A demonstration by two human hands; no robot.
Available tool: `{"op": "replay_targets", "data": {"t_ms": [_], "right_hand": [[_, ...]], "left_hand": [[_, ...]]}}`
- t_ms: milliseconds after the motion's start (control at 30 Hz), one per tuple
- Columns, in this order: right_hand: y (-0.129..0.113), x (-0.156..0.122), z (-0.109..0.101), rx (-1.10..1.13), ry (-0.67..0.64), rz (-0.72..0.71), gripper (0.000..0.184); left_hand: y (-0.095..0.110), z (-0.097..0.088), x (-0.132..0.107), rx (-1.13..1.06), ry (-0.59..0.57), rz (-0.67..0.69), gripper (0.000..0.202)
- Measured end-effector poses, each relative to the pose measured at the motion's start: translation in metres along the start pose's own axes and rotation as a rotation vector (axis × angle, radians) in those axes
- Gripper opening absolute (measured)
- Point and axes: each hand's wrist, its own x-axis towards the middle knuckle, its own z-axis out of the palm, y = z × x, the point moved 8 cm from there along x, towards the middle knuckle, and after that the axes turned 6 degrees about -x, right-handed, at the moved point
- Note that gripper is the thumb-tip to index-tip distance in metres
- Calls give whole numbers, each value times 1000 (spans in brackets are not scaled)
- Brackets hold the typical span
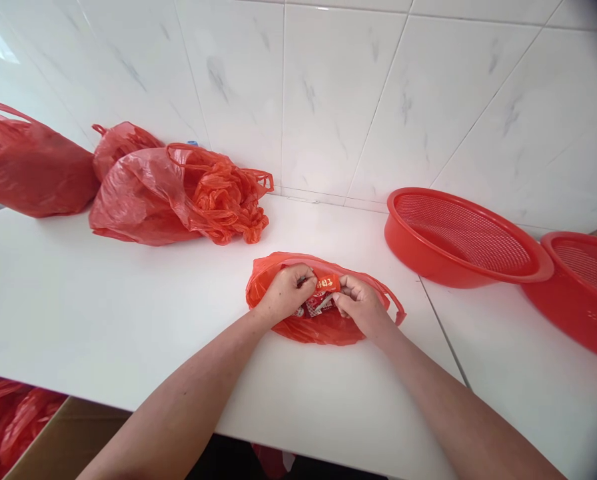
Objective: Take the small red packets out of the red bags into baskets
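Observation:
An open red plastic bag [323,333] lies on the white table in front of me. Over its mouth, my left hand [291,290] and my right hand [361,303] pinch a small red printed packet [327,284] from either side. Pale lettering shows on the packet. Beneath it, inside the bag, sit dark red printed packets [314,307], partly covered by my fingers. How many lie in the bag cannot be made out.
Red plastic bags, one full [33,167] and one bulging [138,193], stand along the tiled wall at the left. Two red perforated baskets [413,257] sit at the right. Below the table's front left edge is a cardboard box [78,433] beside red plastic. A seam [443,330] crosses the table.

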Motion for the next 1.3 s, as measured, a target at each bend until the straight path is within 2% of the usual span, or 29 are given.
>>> {"op": "replay_targets", "data": {"t_ms": [100, 300, 600, 767, 1033, 1300], "right_hand": [[0, 0, 1, -6, -14, -5, 13], [1, 0, -5, -87, 52, -2, 19], [5, 1, -6, -59, 80, 33, 15], [6, 1, -5, -28, 53, 33, 14], [0, 1, -8, -15, 77, -43, 25], [-2, 1, -5, -50, 63, -58, 20]], "left_hand": [[3, 0, -1, 0, 0, 9, 18], [5, 3, -2, -13, -47, 9, 20], [3, 14, -5, -102, -195, -38, 29], [-1, 9, -1, -14, -137, -4, 21], [4, 12, -3, 11, -189, 54, 22], [8, 12, -3, 73, -179, 74, 20]]}}
